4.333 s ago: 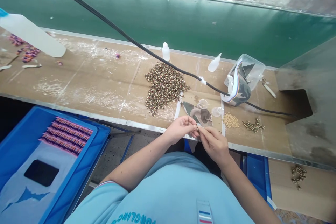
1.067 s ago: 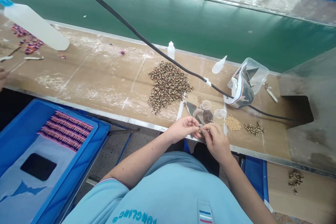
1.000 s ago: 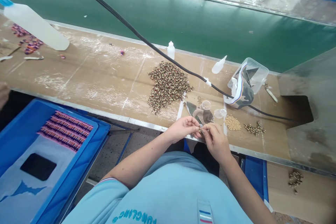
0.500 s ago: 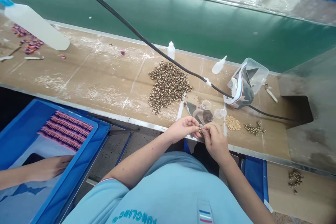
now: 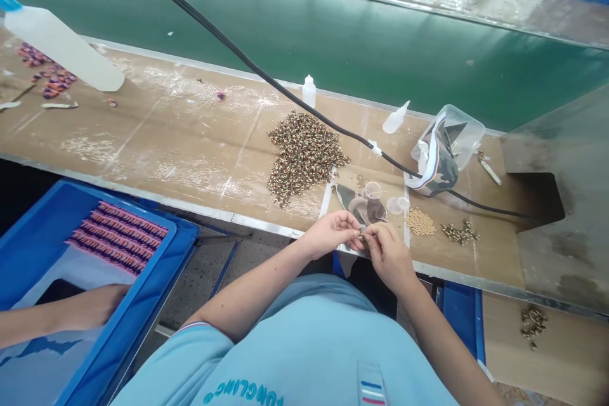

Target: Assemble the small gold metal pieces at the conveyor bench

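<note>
At the bench's front edge my left hand (image 5: 335, 233) and my right hand (image 5: 387, 248) meet, fingertips pinched together. Between them is a tiny brownish-gold piece (image 5: 361, 236), mostly covered by the fingers; its exact kind does not show. Just beyond the hands lies a camouflage cloth (image 5: 354, 203), with a small clear round cup (image 5: 372, 190) and another clear cup (image 5: 398, 205) beside it. A heap of small brown-and-gold pieces (image 5: 304, 155) spreads to the left. Right of the cups are a pile of tan beads (image 5: 420, 222) and a smaller pile of brown-gold pieces (image 5: 460, 232).
A black cable (image 5: 247, 63) crosses above the bench (image 5: 190, 158). Small bottles (image 5: 309, 92) and a clear box (image 5: 469, 133) with camouflage fabric stand at the back. Left are a large white bottle (image 5: 66, 44) and a blue tray (image 5: 28, 235), where another person's hand (image 5: 95, 306) reaches in.
My hands hold nearly the same pinch in the same place. The other person's hand in the blue tray has shifted slightly, its fingers more curled.
</note>
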Available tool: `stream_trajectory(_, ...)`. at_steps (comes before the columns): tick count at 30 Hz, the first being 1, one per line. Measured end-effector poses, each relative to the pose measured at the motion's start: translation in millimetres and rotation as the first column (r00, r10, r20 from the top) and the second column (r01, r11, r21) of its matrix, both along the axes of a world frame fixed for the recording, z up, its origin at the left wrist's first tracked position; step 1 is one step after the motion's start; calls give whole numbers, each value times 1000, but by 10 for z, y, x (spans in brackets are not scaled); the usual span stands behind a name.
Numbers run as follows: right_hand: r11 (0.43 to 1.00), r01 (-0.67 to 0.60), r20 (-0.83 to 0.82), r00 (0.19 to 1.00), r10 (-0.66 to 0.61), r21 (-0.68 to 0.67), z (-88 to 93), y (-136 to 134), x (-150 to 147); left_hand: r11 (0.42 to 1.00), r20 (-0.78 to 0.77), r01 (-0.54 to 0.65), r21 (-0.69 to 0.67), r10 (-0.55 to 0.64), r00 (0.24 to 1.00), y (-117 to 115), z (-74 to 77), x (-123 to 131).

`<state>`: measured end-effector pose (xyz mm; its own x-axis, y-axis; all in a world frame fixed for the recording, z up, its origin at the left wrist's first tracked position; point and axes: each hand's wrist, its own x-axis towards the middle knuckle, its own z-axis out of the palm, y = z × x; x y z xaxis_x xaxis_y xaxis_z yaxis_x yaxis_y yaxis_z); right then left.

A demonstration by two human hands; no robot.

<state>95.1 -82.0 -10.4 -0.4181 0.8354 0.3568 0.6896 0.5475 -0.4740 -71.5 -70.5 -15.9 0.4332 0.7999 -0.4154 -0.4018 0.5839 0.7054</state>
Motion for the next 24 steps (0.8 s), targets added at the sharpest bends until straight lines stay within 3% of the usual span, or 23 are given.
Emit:
stream_trajectory(7, 998, 61, -34, 998, -61, -10, -6, -17, -36, 1000, 15, -15, 3, 15, 1000, 1, -12, -1)
stream_trajectory(24, 998, 52, -59, 997, -55, -44, 20, 10, -27, 1000, 9, -21, -16, 21, 1000, 8, 3, 6)
